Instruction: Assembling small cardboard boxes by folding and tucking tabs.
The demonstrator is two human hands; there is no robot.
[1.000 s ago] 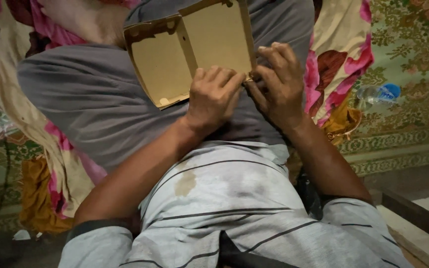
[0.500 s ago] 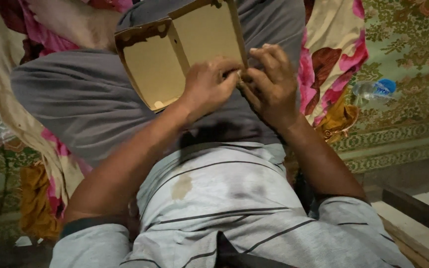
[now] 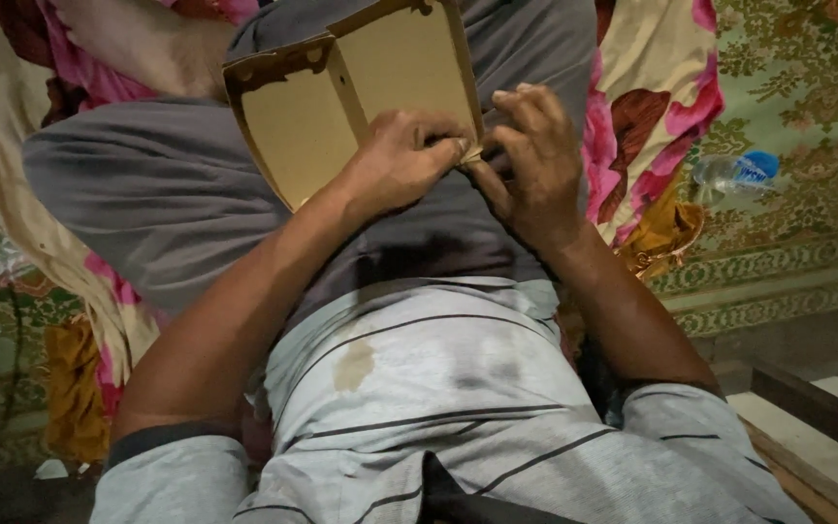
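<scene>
We've got the tan cardboard piece (image 3: 361, 116) on the lap, just above our fingers. Left hand (image 3: 404, 160) pinches its lower corner shut; right hand (image 3: 531, 165) curls closed on the same corner. Best keep both pinches close, crease slowly. Plastic bottle (image 3: 734, 175) lies well right.

we see a clear plastic bottle with a blue label (image 3: 734, 173) lying on its side on a green patterned carpet (image 3: 807, 87) at the right. just beside it a floral cloth in pink, cream and dark red (image 3: 657, 107) hangs down, with a bunched yellow-orange cloth (image 3: 666, 228) below it. at the left more floral fabric (image 3: 70, 272) spreads out, and another yellow-orange cloth (image 3: 70, 388) sits beneath it. a wooden edge (image 3: 817, 408) runs along the lower right corner.
</scene>
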